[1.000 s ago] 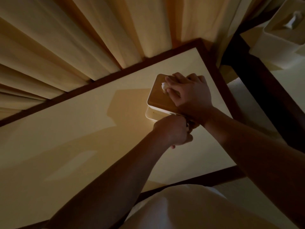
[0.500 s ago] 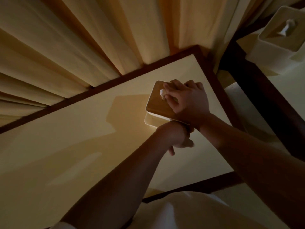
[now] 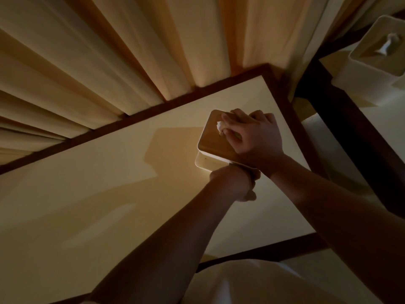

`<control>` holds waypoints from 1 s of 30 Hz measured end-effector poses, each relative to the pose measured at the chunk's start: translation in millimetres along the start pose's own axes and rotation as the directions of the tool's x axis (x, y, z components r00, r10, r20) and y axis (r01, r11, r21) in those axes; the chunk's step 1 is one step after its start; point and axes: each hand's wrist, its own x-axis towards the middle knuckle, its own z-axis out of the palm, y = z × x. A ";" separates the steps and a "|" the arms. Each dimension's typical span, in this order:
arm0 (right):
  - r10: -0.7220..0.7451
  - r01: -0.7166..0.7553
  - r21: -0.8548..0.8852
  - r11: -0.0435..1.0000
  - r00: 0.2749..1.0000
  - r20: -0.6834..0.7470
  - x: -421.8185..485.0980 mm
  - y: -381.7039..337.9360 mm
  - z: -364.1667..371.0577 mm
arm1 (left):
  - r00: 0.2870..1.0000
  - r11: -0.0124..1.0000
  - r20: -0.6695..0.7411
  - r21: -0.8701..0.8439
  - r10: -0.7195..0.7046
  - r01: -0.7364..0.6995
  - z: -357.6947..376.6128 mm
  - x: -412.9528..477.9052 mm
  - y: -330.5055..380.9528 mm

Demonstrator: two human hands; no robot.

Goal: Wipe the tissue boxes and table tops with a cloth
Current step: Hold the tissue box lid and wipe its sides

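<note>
Hands at work on a cream rectangular tissue box with a brown wooden lid (image 3: 215, 140), set toward the far right corner of a cream surface framed in dark wood (image 3: 98, 194). Right hand (image 3: 256, 137) laid across the lid, fingers (image 3: 229, 120) stretched nearly flat and pressing down. Between them, a sliver of pale yellowish cloth (image 3: 237, 134). At their tips, a small white tuft (image 3: 219, 126), whether cloth or tissue impossible to tell in the low light. Left hand (image 3: 233, 183) against the near side of the box, back turned to the camera, its fingers hidden behind it, so open or gripping cannot be told. Both forearms bare, reaching in from the near edge. Beyond the far edge, pleated beige curtains (image 3: 109, 51) in warm light. At far right, well apart on a second dark-framed surface (image 3: 383, 119), another cream tissue box (image 3: 361, 81) with a white tissue (image 3: 388, 43) standing up from its top. White fabric (image 3: 241, 286) at the near edge, below the arms.
</note>
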 end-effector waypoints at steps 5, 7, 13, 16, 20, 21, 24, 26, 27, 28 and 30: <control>0.014 -0.014 -0.010 1.000 1.000 0.022 0.8 -2.3 -0.2 | 0.999 0.865 -0.023 -0.501 -0.045 0.027 2.8 -11.2 -9.2; 0.013 -0.013 -0.019 1.000 1.000 0.021 0.8 -1.9 -0.5 | 0.998 0.928 -0.035 -0.372 -0.051 0.034 6.0 -9.9 -6.6; 0.000 0.001 -0.028 1.000 1.000 0.011 0.5 -1.3 -0.8 | 0.998 0.996 -0.050 0.079 -0.030 0.034 6.3 -5.6 5.9; 0.002 -0.002 -0.017 1.000 1.000 0.008 0.4 -0.8 -0.1 | 0.998 0.995 -0.065 -0.095 -0.011 0.004 5.9 0.9 3.3; 0.013 -0.013 0.000 1.000 1.000 0.020 -0.3 -1.8 -0.9 | 0.999 0.874 -0.034 -0.483 0.029 -0.042 -3.6 -9.8 -7.1; 0.019 -0.019 -0.001 1.000 1.000 0.021 -0.2 -2.0 -0.9 | 0.998 0.847 -0.052 -0.528 0.029 -0.053 -3.7 -12.5 -10.2; 0.024 -0.024 -0.015 1.000 0.999 0.029 0.4 -2.9 -0.5 | 0.993 0.811 -0.117 -0.580 0.014 -0.079 7.5 -11.4 -13.7; 0.020 -0.019 -0.021 1.000 0.999 0.032 0.5 -2.2 -1.1 | 0.987 0.906 -0.154 -0.421 -0.033 -0.036 16.0 -10.1 -9.3; 0.017 -0.016 -0.023 1.000 0.999 0.038 0.8 -2.0 -1.4 | 0.987 0.962 -0.157 -0.274 -0.044 0.000 19.4 -9.1 -7.0; 0.013 -0.012 -0.029 0.999 0.999 0.040 0.8 -1.6 -2.0 | 0.987 0.991 -0.156 -0.134 -0.033 0.012 20.7 -8.5 -3.9; 0.011 -0.009 -0.039 0.999 0.999 0.039 0.9 -2.3 -2.0 | 0.989 0.999 -0.146 -0.025 -0.030 0.026 17.5 -9.4 1.1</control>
